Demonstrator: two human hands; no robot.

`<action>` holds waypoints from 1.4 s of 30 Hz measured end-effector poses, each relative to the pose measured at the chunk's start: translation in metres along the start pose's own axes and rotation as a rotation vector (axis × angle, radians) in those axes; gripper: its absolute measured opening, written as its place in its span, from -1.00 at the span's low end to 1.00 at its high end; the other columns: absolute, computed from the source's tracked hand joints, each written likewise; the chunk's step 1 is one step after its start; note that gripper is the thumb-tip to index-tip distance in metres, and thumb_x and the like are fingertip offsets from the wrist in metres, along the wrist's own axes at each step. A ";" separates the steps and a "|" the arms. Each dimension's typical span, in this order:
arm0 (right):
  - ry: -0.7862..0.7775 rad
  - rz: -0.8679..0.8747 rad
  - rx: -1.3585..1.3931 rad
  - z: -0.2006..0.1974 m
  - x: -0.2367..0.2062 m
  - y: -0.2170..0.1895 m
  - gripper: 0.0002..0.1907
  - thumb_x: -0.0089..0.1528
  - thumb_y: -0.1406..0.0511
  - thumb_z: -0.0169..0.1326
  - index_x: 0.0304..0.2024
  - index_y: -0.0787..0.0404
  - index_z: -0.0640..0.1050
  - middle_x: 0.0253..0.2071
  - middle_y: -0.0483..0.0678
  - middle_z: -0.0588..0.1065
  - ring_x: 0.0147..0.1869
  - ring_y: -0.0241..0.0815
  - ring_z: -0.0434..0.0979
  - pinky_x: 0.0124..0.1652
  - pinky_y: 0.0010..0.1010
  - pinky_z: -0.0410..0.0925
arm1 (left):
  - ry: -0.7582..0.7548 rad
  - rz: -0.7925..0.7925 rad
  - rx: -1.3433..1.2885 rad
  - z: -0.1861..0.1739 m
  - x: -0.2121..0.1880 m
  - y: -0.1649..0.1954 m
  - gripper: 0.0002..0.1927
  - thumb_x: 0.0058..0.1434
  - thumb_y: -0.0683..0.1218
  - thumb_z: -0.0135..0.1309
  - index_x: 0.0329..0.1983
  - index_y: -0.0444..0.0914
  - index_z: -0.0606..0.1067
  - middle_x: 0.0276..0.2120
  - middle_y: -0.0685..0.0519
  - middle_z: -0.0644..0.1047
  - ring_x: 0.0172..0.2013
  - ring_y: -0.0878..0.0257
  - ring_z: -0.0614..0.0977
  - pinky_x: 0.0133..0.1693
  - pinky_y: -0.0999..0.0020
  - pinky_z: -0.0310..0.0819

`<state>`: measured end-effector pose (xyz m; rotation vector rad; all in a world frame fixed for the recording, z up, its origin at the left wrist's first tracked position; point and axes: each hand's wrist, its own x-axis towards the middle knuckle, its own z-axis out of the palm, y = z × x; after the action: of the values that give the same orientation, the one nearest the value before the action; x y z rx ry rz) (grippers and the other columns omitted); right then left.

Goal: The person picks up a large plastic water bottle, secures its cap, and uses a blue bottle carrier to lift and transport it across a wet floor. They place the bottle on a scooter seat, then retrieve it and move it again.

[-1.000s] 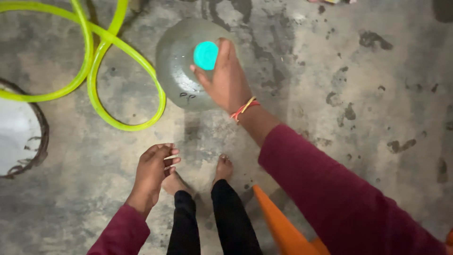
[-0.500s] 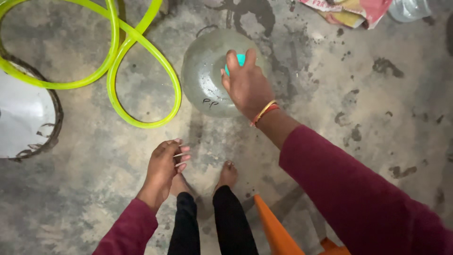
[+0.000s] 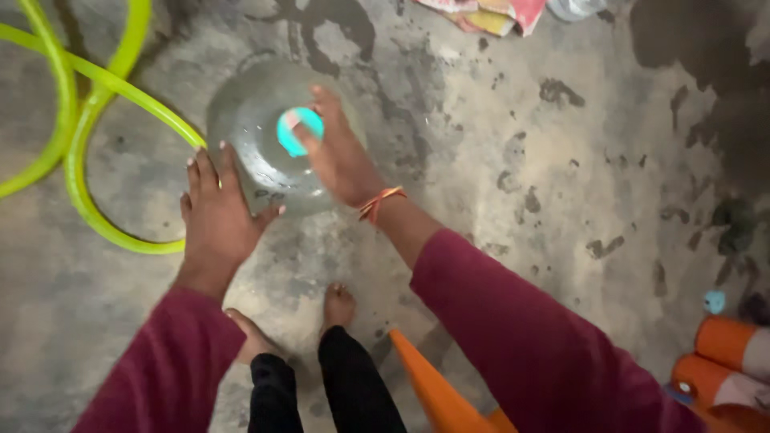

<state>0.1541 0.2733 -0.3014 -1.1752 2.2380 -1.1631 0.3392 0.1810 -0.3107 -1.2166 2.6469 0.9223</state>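
Stained, damp concrete floor point(image 3: 513, 184) fills the frame, with a yellow-green hose point(image 3: 88, 128) looping at the upper left and orange cones point(image 3: 726, 365) at the lower right. A large clear water jug point(image 3: 257, 148) stands upright on the floor in the upper middle, just beyond the person's bare feet point(image 3: 337, 305). Its turquoise cap point(image 3: 298, 131) faces the camera.

The right hand point(image 3: 341, 156) lies over the jug's top, fingers curled about the cap; whether they pinch it or only rest on it cannot be told. The left hand point(image 3: 216, 212) is spread flat, palm pressed to the jug's near left shoulder.

To work the cap well, the left palm should probably brace the jug firmly so it neither rocks nor slides on the wet floor, while the right fingers grip the cap's rim evenly and keep their force straight over the neck.
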 end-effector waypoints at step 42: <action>-0.442 -0.223 -0.590 0.024 0.105 -0.085 -0.08 0.11 -0.15 0.16 0.39 0.20 0.38 0.37 0.18 0.30 0.42 0.23 0.26 0.22 0.23 0.18 | -0.228 0.187 0.228 0.006 0.051 -0.017 -0.05 0.15 0.16 0.19 0.35 -0.58 0.12 0.40 -0.43 0.10 0.37 -0.52 0.03 0.35 -0.14 -0.03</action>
<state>0.1508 0.1503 -0.2417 -1.7354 2.1799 -0.2361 0.3155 0.1422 -0.3397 -0.7761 2.6229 0.7074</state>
